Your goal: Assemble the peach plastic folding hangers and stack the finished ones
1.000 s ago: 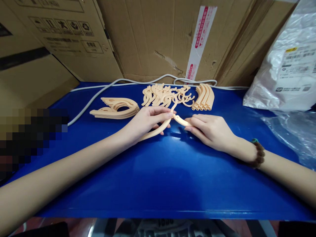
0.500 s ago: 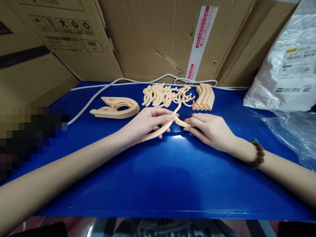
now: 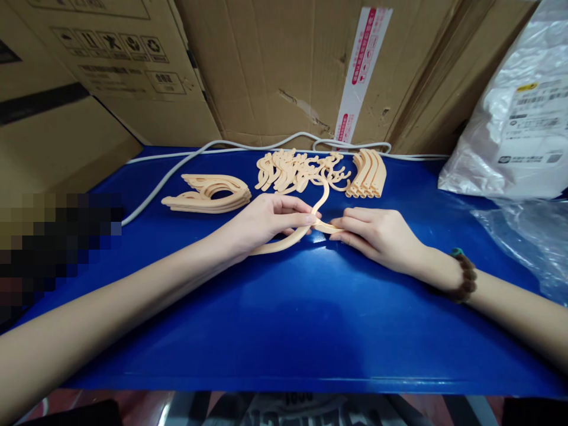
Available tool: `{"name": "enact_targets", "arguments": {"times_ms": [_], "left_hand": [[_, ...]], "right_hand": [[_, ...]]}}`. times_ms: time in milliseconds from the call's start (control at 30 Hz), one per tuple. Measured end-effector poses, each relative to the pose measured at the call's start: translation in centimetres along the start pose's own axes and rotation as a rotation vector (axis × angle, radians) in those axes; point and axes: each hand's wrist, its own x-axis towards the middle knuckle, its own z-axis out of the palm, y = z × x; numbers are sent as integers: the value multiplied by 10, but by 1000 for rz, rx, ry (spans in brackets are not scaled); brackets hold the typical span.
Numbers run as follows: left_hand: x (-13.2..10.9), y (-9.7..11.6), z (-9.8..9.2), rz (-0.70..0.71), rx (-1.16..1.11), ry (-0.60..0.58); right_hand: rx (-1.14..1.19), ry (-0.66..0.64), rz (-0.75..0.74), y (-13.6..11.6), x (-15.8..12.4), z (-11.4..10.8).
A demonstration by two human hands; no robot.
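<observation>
Over the middle of the blue table, my left hand (image 3: 270,222) is closed around the joint of a beige plastic clothes hanger (image 3: 286,243). One curved arm of it runs under my palm toward the lower left, and a curved hook (image 3: 326,192) points up and away from me. My right hand (image 3: 377,234), with a brown beaded bracelet at the wrist, pinches the other hanger arm (image 3: 325,227), whose inner end meets the joint at my left fingertips. My fingers cover the joint, so whether the pieces are locked together cannot be seen.
Behind my hands lie a stack of folded beige hangers (image 3: 208,204), a heap of loose hooks (image 3: 288,171) and a row of hanger arms (image 3: 367,174). A white cable (image 3: 173,171) crosses the back. Cardboard boxes (image 3: 275,71) and a plastic-wrapped package (image 3: 510,130) border the table.
The hook has turned slightly and now stands more to the right, its curve showing more. The joint has dipped a little, and my right hand has lowered slightly. Both grips stay the same.
</observation>
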Motion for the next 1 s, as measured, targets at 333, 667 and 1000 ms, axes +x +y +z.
{"name": "enact_targets", "arguments": {"times_ms": [333, 667, 1000], "left_hand": [[-2, 1, 1, 46, 53, 30], [-2, -1, 2, 66, 74, 70], [-3, 1, 5, 59, 51, 109]], "right_hand": [[22, 14, -10, 0, 1, -1], [-26, 10, -2, -2, 0, -1], [-112, -20, -4, -4, 0, -2]]}}
